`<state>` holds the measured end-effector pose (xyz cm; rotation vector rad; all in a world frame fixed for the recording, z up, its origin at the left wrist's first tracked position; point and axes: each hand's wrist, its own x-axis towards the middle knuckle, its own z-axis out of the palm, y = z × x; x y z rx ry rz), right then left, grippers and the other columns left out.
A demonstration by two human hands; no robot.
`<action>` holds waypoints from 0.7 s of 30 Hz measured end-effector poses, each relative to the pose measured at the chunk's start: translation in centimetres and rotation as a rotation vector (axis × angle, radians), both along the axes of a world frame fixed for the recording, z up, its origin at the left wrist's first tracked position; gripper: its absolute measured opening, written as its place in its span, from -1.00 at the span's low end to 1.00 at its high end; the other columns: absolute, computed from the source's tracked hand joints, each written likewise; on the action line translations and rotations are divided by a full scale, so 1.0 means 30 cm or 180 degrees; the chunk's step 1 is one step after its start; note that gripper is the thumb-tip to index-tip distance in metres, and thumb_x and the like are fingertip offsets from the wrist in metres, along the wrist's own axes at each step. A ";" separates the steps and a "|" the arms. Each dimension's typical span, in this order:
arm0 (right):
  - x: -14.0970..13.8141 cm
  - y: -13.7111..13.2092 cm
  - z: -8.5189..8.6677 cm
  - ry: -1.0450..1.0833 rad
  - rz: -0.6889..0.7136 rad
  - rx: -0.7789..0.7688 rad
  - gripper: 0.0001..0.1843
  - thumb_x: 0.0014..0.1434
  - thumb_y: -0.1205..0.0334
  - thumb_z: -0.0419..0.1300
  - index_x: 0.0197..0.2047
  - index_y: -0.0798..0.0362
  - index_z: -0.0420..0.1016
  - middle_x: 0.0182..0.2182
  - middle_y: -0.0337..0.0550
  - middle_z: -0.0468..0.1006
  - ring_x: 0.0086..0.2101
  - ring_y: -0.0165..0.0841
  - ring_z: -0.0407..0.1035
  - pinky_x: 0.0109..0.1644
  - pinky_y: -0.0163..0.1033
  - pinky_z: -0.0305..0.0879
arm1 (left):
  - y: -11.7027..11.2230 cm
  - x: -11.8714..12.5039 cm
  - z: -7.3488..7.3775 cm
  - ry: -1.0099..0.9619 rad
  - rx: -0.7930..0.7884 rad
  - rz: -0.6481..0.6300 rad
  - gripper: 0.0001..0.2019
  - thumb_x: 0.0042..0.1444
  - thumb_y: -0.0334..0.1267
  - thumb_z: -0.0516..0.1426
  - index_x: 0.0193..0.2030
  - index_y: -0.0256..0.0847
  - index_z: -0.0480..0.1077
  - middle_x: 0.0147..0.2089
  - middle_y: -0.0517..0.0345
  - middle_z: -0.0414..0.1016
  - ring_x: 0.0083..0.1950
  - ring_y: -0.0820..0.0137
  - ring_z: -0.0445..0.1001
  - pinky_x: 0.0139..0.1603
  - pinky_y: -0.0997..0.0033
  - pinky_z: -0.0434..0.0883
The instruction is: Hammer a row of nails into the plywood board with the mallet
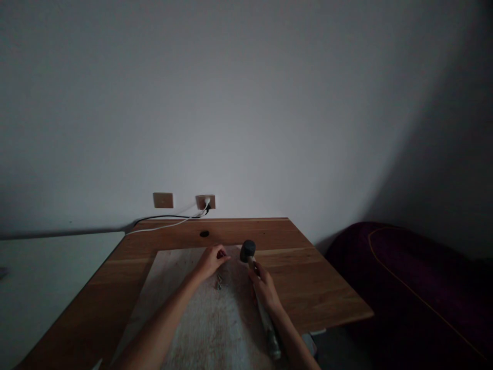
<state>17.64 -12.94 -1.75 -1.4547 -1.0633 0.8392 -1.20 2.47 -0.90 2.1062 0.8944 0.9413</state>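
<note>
My right hand (pixel 265 289) is wrapped round the handle of a mallet with a dark head (pixel 248 250), gripping it close below the head. The handle slants down toward me, over the right part of a pale, worn board (pixel 204 324). Above the far part of the board, my left hand (pixel 211 261) is closed in a pinch, thumb and forefinger together. Whatever is between those fingertips is too small to make out. Just below the left hand, a few small metal pieces (pixel 219 282), perhaps nails, lie on the board.
The board rests on a wooden table (pixel 331 282) against a wall. A white surface (pixel 46 288) adjoins at left. White and black cables (pixel 169 225) run to a wall socket (pixel 200 201). A dark purple cushioned seat (pixel 404 288) stands at right.
</note>
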 end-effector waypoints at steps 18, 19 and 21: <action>0.012 0.007 -0.015 0.0024 0.0010 0.0011 -0.28 0.15 -0.42 0.22 0.06 0.05 0.51 -0.55 -0.34 0.40 -0.68 -0.43 0.21 -0.62 -0.33 0.14 | -0.001 -0.007 0.003 0.0077 0.0292 -0.0139 -0.91 0.12 -0.37 0.28 -0.22 -0.22 0.62 -0.28 0.14 0.47 -0.26 0.35 0.49 -0.15 0.39 0.37; 0.013 0.007 -0.016 0.0014 0.0008 0.0008 -0.29 0.15 -0.40 0.23 0.06 0.05 0.52 -0.55 -0.33 0.41 -0.68 -0.43 0.22 -0.62 -0.34 0.14 | -0.002 -0.007 0.003 0.0068 0.0305 -0.0095 -0.90 0.11 -0.34 0.31 -0.21 -0.22 0.61 -0.29 0.16 0.46 -0.26 0.35 0.48 -0.15 0.39 0.37; 0.014 0.008 -0.016 -0.0004 0.0003 0.0006 -0.30 0.15 -0.38 0.25 0.06 0.05 0.52 -0.53 -0.32 0.43 -0.66 -0.43 0.24 -0.61 -0.34 0.15 | -0.003 -0.006 0.003 0.0038 0.0301 -0.0010 -0.90 0.10 -0.28 0.35 -0.25 -0.22 0.58 -0.31 0.18 0.45 -0.28 0.35 0.46 -0.17 0.39 0.36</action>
